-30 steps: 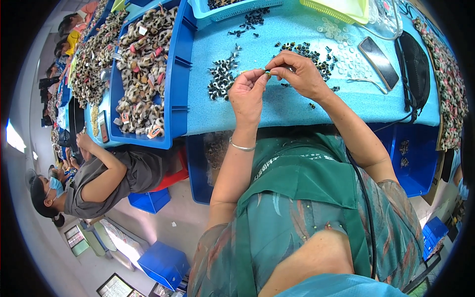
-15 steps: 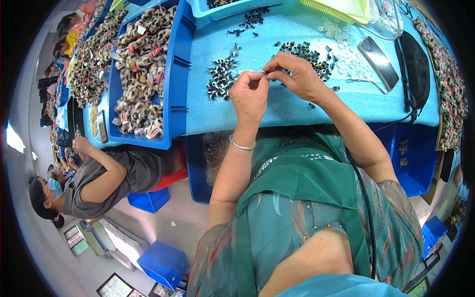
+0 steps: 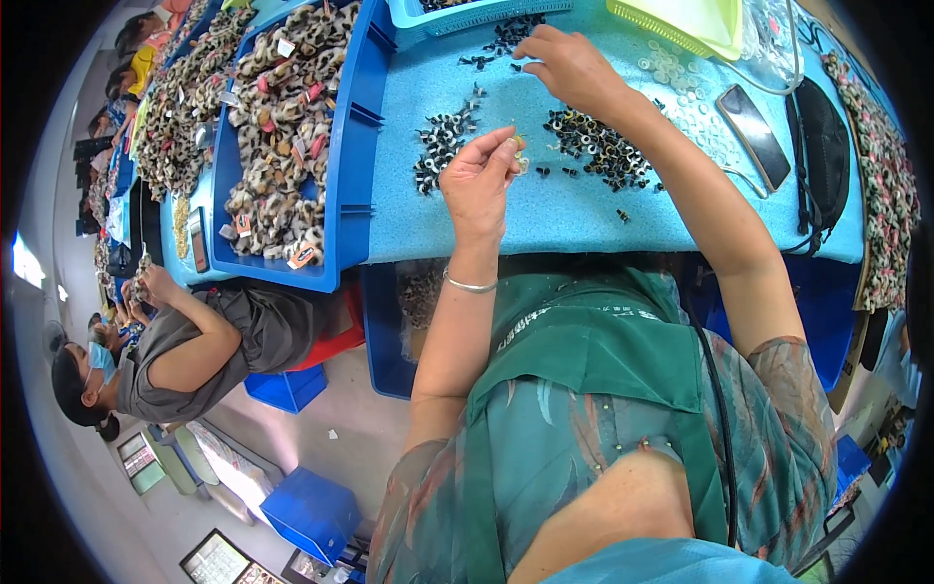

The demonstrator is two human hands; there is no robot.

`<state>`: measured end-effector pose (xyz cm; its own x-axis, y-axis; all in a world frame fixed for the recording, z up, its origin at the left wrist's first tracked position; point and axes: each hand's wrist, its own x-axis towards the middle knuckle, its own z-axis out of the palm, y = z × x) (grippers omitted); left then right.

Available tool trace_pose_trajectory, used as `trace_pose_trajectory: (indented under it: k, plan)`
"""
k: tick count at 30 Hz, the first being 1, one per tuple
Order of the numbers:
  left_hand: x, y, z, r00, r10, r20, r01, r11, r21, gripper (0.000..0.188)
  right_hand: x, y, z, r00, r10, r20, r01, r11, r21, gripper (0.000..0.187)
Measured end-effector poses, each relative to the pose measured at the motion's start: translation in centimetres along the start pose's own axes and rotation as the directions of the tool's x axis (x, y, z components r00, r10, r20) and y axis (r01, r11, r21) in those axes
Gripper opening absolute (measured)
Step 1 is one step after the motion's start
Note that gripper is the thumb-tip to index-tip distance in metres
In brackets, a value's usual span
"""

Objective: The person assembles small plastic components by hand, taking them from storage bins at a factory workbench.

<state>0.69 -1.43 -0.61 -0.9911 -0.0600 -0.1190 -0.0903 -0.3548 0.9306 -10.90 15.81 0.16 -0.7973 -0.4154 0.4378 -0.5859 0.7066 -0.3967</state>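
Observation:
My left hand is raised over the table's front part, thumb and forefinger pinched together on something too small to make out. Just beside those fingertips lie small clear and yellowish bits. A pile of black-and-white small round parts is to the left of that hand. Farther back, my right hand reaches over the table, its fingers loosely apart beside a scatter of small black pegs. Under my right forearm spreads a heap of black and yellowish parts.
A blue crate of spotted plush pieces stands at the left. Baskets, blue and yellow-green, sit at the back. Right of the heap are clear discs, a phone and a black pouch. A co-worker sits at the left.
My hands have come apart. The right one has moved back and left to the black pegs, while the left stays near its place, still pinched.

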Motion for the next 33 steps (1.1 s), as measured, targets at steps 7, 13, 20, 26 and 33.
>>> trace_pose_trajectory:
  k: [7, 13, 20, 26, 33]
  plan:
    - [-0.3, 0.3, 0.3, 0.999, 0.032, -0.032, -0.031, 0.999, 0.031, 0.018, 0.4, 2.3, 3.0, 0.993, -0.018, 0.116, 0.025, 0.998, -0.057, 0.014]
    - [-0.1, -0.2, -0.4, 0.996, 0.055, -0.072, -0.054, 0.998, 0.016, 0.010, -3.4, -4.2, -2.1, 0.935, 0.198, 0.295, -0.346, 0.702, 0.623, 0.011]
    - [-0.5, -0.6, 0.3, 0.999, 0.032, 0.004, -0.032, 0.998, -0.048, 0.007, -6.5, -7.5, -3.0, 0.925, 0.273, 0.264, -0.378, 0.607, 0.699, 0.009]
    - [-1.2, -0.7, 0.7, 0.993, 0.116, -0.005, -0.116, 0.993, 0.030, 0.006, -7.4, -7.4, -2.4, 0.893, 0.347, 0.286, -0.442, 0.563, 0.698, 0.011]
    - [-2.0, -1.7, 0.9, 0.999, -0.022, -0.038, 0.023, 0.999, 0.024, 0.006, -8.7, -7.2, -2.4, 0.951, 0.254, 0.178, -0.310, 0.779, 0.545, 0.018]
